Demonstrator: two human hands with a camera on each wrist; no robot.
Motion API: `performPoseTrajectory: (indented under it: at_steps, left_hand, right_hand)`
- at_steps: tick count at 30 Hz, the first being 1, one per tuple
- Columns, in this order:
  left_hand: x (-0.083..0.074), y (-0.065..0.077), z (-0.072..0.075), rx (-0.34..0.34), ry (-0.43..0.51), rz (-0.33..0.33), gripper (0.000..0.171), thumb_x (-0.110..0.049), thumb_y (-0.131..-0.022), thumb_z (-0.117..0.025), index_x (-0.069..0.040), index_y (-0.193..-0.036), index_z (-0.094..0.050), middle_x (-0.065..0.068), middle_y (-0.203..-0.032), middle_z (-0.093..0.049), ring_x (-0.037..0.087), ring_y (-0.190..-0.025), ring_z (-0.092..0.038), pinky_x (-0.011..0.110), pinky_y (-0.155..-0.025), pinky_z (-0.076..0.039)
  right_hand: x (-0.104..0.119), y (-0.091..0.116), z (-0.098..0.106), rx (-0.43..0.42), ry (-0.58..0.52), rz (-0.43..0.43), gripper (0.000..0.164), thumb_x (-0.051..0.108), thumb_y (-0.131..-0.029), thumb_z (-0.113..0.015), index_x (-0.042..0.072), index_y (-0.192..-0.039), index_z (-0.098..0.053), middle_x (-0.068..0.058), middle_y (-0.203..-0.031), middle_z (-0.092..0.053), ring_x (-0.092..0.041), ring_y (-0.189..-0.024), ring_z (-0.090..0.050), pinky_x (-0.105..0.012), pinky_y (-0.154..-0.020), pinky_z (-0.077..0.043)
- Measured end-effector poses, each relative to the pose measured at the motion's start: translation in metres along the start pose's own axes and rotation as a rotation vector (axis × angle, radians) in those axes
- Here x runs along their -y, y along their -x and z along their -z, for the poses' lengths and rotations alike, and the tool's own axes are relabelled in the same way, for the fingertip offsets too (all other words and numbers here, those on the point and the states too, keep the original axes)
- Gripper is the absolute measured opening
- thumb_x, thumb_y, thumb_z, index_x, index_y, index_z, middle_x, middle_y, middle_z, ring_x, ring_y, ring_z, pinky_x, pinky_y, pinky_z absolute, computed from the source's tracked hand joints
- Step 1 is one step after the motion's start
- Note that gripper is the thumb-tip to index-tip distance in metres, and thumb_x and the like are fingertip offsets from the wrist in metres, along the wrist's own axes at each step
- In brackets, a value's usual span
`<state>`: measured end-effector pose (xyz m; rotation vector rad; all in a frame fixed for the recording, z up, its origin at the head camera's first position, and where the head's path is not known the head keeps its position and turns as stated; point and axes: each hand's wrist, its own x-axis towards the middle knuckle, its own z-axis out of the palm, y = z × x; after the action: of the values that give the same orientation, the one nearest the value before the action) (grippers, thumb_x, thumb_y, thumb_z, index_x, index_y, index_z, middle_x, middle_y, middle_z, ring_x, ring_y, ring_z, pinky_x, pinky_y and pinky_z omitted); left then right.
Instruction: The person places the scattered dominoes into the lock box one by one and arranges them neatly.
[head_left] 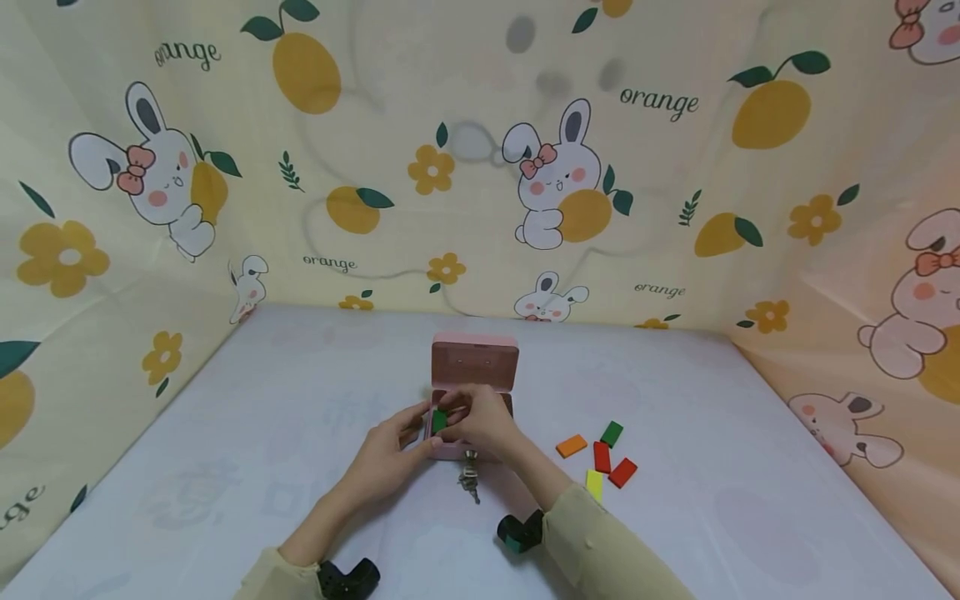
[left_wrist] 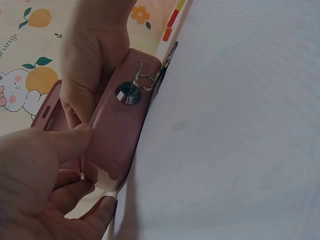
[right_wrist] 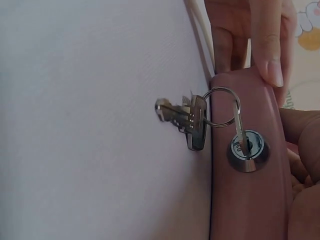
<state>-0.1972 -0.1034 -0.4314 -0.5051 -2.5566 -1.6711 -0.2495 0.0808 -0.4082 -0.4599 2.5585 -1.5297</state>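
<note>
Glossy pink rectangular box [left_wrist: 112,135] sits on the white-covered table [head_left: 750,500], lock side toward the person. Its hinged pink lid [head_left: 474,364] is raised at the box's far edge.

Left hand [head_left: 390,458] is at the box's left end, steadying it: thumb on the top front edge, other fingers bent along that end. Partial curl, grip on the box wall only.

Right hand [head_left: 483,421] is in over the box from its right. Fingers nearly together, curled, pinching a small green rectangular block [head_left: 439,420] inside the box, toward its left end. Far-side contact is hidden.

Box front: round silver metal cylinder lock [right_wrist: 248,150] with a key in it. Metal split ring [right_wrist: 221,107] links to a silver metal key bunch [right_wrist: 196,122], hanging off the front, just beyond the bottom edge.

Right of the box, loose on the table: orange flat block [head_left: 572,446] nearest to it, green flat block [head_left: 611,433] farther out, red flat block [head_left: 602,457] and a second red flat block [head_left: 622,472] near each other, yellow flat block [head_left: 594,484] nearer the person, partly behind the right arm.

Behind the box: cream cloth backdrop [head_left: 450,83], rabbit and orange print.
</note>
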Motion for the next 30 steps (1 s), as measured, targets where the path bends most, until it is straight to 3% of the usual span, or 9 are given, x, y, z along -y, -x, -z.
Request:
performPoseTrajectory:
  at_steps: [11,20,30]
  left_hand:
    - [-0.0017,0.0014,-0.0007,0.003,0.001,0.015,0.063,-0.024,-0.094,-0.07,-0.003,-0.147,-0.043,0.016,-0.146,-0.045,0.033,-0.132,-0.045,0.038,-0.104,-0.043]
    - [-0.0015,0.0001,-0.0003,0.003,0.024,0.002,0.062,-0.021,-0.094,-0.07,-0.001,-0.146,-0.044,0.017,-0.146,-0.045,0.033,-0.131,-0.045,0.036,-0.104,-0.043]
    - [-0.0005,-0.0005,-0.0009,0.004,0.025,-0.004,0.061,-0.021,-0.094,-0.07,-0.002,-0.146,-0.045,0.016,-0.145,-0.046,0.033,-0.131,-0.045,0.037,-0.104,-0.042]
  right_hand:
    - [-0.0019,-0.0016,-0.0015,-0.011,-0.016,-0.025,0.03,-0.006,-0.075,-0.082,0.0,-0.102,-0.069,-0.008,-0.094,-0.069,-0.015,-0.079,-0.066,-0.027,-0.069,-0.058]
    - [0.0004,-0.0003,-0.0056,-0.054,0.063,-0.01,0.027,-0.002,-0.075,-0.084,0.004,-0.098,-0.071,-0.004,-0.09,-0.069,-0.012,-0.076,-0.064,-0.026,-0.066,-0.057]
    - [0.0037,0.0031,-0.0055,-0.064,0.059,-0.03,0.028,0.0,-0.074,-0.085,0.003,-0.097,-0.07,-0.005,-0.089,-0.068,-0.013,-0.076,-0.063,-0.027,-0.065,-0.056]
